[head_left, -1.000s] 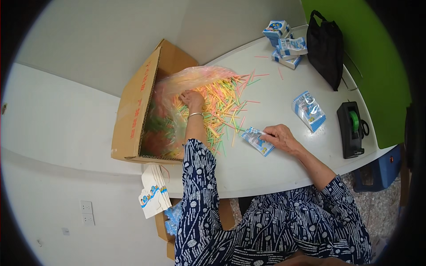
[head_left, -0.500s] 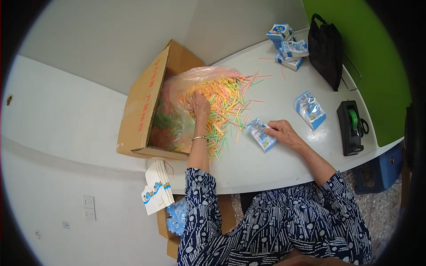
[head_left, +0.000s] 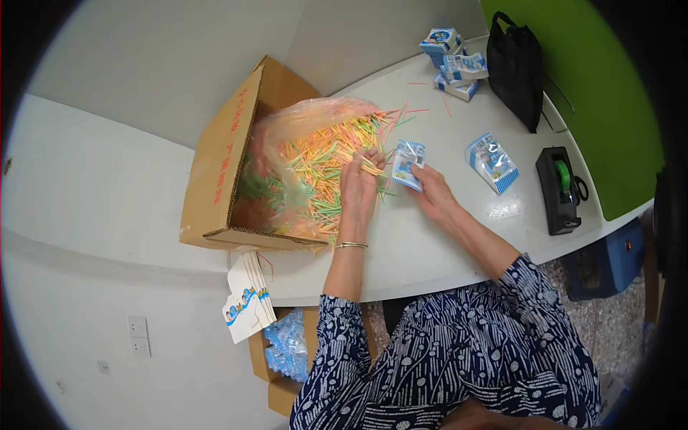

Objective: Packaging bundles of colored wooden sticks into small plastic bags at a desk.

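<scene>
A bunch of thin coloured sticks (head_left: 371,168), mostly yellow, is in the curled fingers of my left hand (head_left: 358,192), just above the right edge of a large pile of such sticks (head_left: 322,172). The pile, in yellow, green and pink, spills from a clear plastic bag (head_left: 294,129) in a cardboard box (head_left: 218,172) lying on its side. My right hand (head_left: 436,195) pinches the lower end of a blue and white plastic packet (head_left: 408,154), held upright beside the bunch. Whether the packet's top is parted cannot be made out.
Another blue and white packet (head_left: 492,163) lies to the right, near a black tape dispenser (head_left: 559,193). Small boxes (head_left: 443,43) and a black bag (head_left: 514,72) stand at the back. Flat white cartons (head_left: 249,301) hang at the front edge, above a carton of blue packets (head_left: 288,347).
My left hand has come out of the pile to the right, now with sticks in its fingers. My right hand has raised the packet slightly and brought it closer to the left hand.
</scene>
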A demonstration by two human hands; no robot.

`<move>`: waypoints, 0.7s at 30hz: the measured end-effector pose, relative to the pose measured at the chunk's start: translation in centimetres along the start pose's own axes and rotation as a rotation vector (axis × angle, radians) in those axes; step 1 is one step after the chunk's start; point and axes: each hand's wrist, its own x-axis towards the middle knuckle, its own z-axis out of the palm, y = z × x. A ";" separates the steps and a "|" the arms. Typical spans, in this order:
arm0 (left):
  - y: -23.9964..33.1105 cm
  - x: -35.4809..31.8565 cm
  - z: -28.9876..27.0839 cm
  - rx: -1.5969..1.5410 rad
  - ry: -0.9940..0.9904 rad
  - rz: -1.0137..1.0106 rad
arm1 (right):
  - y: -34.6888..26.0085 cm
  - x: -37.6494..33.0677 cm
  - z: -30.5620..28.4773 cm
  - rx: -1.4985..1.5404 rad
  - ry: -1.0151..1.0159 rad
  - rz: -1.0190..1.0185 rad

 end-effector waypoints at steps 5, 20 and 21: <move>-4.2 -2.1 3.1 0.061 0.160 0.118 | 1.9 1.5 1.6 0.406 0.023 -0.004; -5.9 -3.0 3.9 0.267 0.328 0.264 | 2.4 1.4 2.8 0.472 0.012 0.023; -5.8 -3.0 3.8 0.284 0.335 0.255 | 2.5 1.5 2.8 0.471 0.009 0.023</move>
